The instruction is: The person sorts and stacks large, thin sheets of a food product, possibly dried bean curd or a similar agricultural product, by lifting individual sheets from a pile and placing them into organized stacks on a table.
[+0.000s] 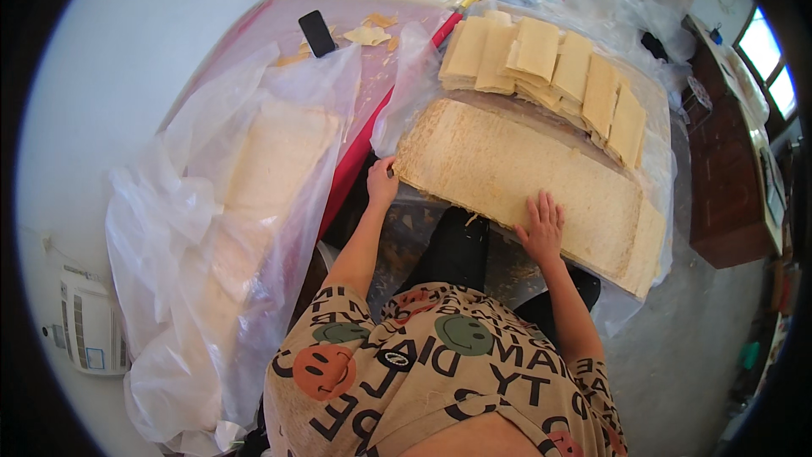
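Observation:
A long stack of thin, pale yellow fibrous sheets [507, 158] lies on a plastic-covered surface before me. At its left end, my left hand [383, 181] touches the corner with bent fingers; whether it grips the edge I cannot tell. My right hand [544, 228] rests palm down on the near edge, fingers spread. Behind the long stack stand several smaller piles of folded yellow sheets [533, 51], side by side and partly overlapping.
To the left, clear plastic film [171, 228] covers more pale sheets [273, 158]. A black phone [316, 33] and torn yellow scraps [368, 35] lie on a pinkish table with a red edge [355, 158]. At the right stands a dark wooden cabinet [726, 184].

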Tool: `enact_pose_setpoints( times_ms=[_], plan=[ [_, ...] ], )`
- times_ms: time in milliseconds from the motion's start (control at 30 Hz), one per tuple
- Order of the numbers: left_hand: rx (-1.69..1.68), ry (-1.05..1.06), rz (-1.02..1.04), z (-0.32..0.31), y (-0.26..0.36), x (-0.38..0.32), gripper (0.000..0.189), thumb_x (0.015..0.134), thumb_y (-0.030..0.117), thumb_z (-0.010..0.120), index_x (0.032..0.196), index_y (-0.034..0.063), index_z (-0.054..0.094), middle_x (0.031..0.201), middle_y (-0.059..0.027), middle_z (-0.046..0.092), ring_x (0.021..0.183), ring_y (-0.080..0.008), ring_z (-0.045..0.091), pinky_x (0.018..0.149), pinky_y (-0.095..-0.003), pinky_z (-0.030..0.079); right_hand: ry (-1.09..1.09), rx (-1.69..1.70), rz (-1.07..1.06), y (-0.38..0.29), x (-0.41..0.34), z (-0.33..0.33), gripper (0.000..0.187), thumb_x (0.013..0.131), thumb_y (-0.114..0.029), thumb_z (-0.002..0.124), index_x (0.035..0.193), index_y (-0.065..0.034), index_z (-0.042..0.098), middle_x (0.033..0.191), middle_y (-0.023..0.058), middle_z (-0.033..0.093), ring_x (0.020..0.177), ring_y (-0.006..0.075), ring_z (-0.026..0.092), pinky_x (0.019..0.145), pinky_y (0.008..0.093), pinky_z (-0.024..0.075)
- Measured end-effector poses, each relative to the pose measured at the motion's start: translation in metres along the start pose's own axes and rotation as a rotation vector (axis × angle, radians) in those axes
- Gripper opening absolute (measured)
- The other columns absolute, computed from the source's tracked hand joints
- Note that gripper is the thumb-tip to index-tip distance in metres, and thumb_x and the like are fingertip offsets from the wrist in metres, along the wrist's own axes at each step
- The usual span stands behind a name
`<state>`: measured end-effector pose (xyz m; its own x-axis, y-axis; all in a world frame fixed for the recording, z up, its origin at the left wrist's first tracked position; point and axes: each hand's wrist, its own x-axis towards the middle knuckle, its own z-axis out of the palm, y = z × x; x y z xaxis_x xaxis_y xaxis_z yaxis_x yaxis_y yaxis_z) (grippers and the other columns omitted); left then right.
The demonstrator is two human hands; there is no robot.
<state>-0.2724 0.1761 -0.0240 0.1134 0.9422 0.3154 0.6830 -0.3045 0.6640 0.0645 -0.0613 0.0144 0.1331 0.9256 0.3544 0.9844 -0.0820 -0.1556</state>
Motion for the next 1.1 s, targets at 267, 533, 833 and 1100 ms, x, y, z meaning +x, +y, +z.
enact_pose_setpoints(
  times_ms=[267,533,833,1100],
  plan=[
    [-0.117,-0.027,-0.008,-0.003,0.007,-0.006,0.048,0.066,0.005,0.067,0.113,0.0127,0.062,0.1,-0.0109,0.059,0.094,-0.0295,0.057,0.086,-0.0374,0.046,-0.005,-0.011,0.006,-0.002,0.0,-0.001,0.071,0.076,-0.037,0.069,0.138,-0.0116,0.043,0.149,0.0159,0.032,0.139,0.0323,0.026,0.114,0.0483,0.0159],
    [-0.013,-0.032,-0.111,0.009,0.008,-0.005,0.045,0.067,0.013,0.07,0.111,0.014,0.063,0.108,-0.0103,0.057,0.103,-0.0304,0.052,0.09,-0.0398,0.043,0.002,-0.017,-0.002,-0.001,0.001,0.004,0.07,0.077,-0.037,0.067,0.138,-0.0116,0.043,0.149,0.0163,0.031,0.14,0.0326,0.025,0.114,0.0482,0.0151],
    [0.401,-0.003,0.306,-0.001,0.089,-0.035,0.058,0.072,0.037,0.071,0.12,0.0061,0.061,0.145,-0.0209,0.032,0.135,-0.0422,0.023,0.107,-0.0633,0.015,0.007,0.015,0.011,0.001,-0.002,0.006,0.071,0.077,-0.036,0.068,0.138,-0.0115,0.043,0.149,0.0171,0.03,0.14,0.0336,0.024,0.114,0.0493,0.0158],
    [-0.916,-0.467,-0.571,0.049,0.123,-0.044,0.044,0.092,0.036,0.059,0.12,0.0024,0.057,0.133,-0.0129,0.05,0.121,-0.0242,0.049,0.094,-0.0345,0.044,0.008,0.028,0.011,0.0,-0.003,-0.001,0.071,0.076,-0.036,0.069,0.137,-0.0106,0.043,0.149,0.0174,0.03,0.14,0.0335,0.024,0.114,0.0492,0.0157]
  ],
)
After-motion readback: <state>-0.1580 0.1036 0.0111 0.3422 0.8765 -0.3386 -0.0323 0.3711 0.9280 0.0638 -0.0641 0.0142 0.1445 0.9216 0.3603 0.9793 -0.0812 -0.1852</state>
